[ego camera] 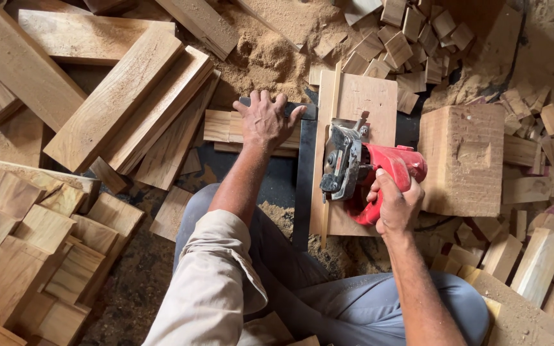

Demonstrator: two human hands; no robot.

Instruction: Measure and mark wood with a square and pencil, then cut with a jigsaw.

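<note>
Red power saw (379, 176): sits on the flat board in front of my knees, metal guard end pointing left, so the board carries its weight while it works.
Right hand (395, 205): nearest thing to me; grip closed round the saw's red handle from behind, which I'd say is for steering it.
Flat board (360, 96): lies lengthwise away from me on the floor and works as the base under the saw.
Black square (304, 186): long arm runs along the board's left edge, short arm across the top, looks like a fence for keeping things straight.
Left hand (265, 122): fingers spread, palm pressed flat on the small wood strips, touching the square's short arm; not wrapped round anything, just pinning them down so they don't shift.
Small wood strips (222, 126): stacked crosswise, butted up to the square.
Big block (463, 160): just right of the saw.
Planks (129, 102): piled far left.
Offcuts (411, 38): heaped beyond the board with sawdust (270, 51).
</note>
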